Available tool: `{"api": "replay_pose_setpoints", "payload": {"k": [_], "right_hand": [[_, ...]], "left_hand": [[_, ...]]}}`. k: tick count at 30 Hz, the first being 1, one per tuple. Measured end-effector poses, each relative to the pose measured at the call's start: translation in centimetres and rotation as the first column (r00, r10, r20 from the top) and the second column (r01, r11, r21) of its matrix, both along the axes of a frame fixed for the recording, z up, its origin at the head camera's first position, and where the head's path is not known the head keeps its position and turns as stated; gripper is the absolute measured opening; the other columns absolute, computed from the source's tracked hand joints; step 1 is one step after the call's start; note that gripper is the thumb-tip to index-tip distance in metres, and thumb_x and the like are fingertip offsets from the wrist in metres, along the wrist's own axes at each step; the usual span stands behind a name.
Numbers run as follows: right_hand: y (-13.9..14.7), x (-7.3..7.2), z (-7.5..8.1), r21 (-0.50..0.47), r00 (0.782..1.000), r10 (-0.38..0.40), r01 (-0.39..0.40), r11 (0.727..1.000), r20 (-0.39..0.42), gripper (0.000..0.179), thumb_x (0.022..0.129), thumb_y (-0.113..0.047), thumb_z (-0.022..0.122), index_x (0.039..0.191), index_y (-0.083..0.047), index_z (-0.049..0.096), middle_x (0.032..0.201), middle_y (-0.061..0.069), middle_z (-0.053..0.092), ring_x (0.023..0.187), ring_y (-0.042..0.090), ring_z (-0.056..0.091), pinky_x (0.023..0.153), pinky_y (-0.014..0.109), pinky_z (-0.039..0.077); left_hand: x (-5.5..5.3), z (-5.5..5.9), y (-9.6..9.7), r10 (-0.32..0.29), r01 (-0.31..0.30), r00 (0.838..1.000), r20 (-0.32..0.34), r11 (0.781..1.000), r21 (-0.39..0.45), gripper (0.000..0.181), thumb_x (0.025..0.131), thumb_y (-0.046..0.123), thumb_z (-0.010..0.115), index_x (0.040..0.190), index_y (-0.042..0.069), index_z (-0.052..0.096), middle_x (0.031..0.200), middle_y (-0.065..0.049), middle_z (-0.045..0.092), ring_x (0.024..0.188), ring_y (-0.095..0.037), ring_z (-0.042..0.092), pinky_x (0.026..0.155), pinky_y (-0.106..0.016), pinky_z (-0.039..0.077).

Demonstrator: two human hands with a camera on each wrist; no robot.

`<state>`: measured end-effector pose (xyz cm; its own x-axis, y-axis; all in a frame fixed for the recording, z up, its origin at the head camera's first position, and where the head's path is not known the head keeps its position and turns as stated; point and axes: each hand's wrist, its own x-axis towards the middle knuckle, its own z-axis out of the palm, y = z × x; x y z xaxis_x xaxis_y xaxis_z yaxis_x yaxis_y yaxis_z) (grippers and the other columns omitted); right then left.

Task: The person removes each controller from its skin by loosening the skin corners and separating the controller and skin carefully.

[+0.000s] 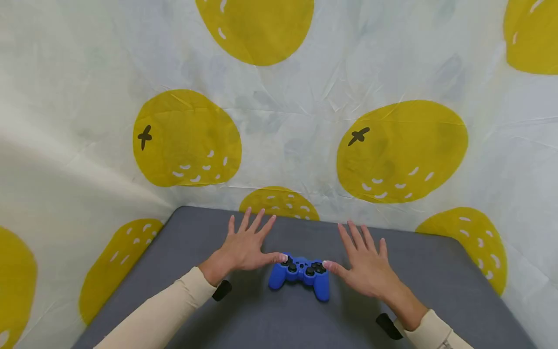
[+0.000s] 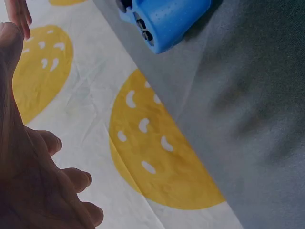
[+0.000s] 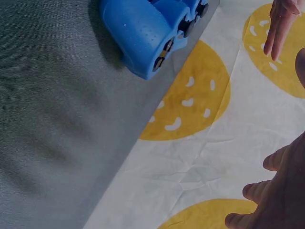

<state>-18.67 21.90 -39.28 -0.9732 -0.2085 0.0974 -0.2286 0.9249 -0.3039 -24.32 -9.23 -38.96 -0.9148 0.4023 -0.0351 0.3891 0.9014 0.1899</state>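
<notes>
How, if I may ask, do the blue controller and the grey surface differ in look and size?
The controller is blue and black; the grey surface is plain. The controller is small and rounded; the grey surface is far larger and flat. Both show in all three views.

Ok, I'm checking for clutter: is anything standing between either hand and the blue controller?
Nothing visible does. The left hand and right hand are spread on either side of the blue controller, and no other object shows between them on the grey surface.
</notes>
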Motion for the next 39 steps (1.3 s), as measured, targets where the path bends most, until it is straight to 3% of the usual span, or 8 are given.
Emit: {"api": "replay_pose_setpoints", "payload": {"k": [9,21,39], "right_hand": [[0.3,-0.2,-0.5,0.006,1.000,-0.019,0.019,1.000,0.004,0.105,0.094,-0.075,0.055,0.169,-0.017,0.013,0.176,0.018,0.008,0.159,0.052,0.005,0.112,0.086,0.000],[0.1,-0.3,-1.3,0.016,1.000,-0.026,0.025,1.000,0.013,0.104,0.094,-0.075,0.055,0.169,-0.016,0.013,0.176,0.017,0.008,0.159,0.052,0.007,0.111,0.088,0.001],[-0.2,0.0,-3.2,0.000,0.997,-0.050,0.050,0.999,0.055,0.104,0.093,-0.075,0.057,0.169,-0.017,0.015,0.176,0.017,0.009,0.160,0.051,0.005,0.113,0.086,-0.001]], "left_hand": [[-0.2,-0.3,0.0,-0.003,0.003,1.000,-0.004,1.000,-0.001,0.103,0.088,0.087,0.048,0.168,0.035,0.011,0.178,-0.004,0.002,0.164,-0.042,-0.006,0.125,-0.075,0.000],[-0.4,-1.7,-0.7,0.013,-0.013,1.000,0.007,0.999,0.029,0.103,0.087,0.088,0.048,0.168,0.035,0.013,0.178,-0.002,0.003,0.164,-0.039,-0.005,0.125,-0.073,-0.001],[0.0,-3.7,-1.2,-0.016,0.015,1.000,0.016,0.998,0.059,0.103,0.088,0.086,0.051,0.168,0.033,0.014,0.178,-0.004,0.008,0.164,-0.041,0.000,0.127,-0.072,0.004]]}}
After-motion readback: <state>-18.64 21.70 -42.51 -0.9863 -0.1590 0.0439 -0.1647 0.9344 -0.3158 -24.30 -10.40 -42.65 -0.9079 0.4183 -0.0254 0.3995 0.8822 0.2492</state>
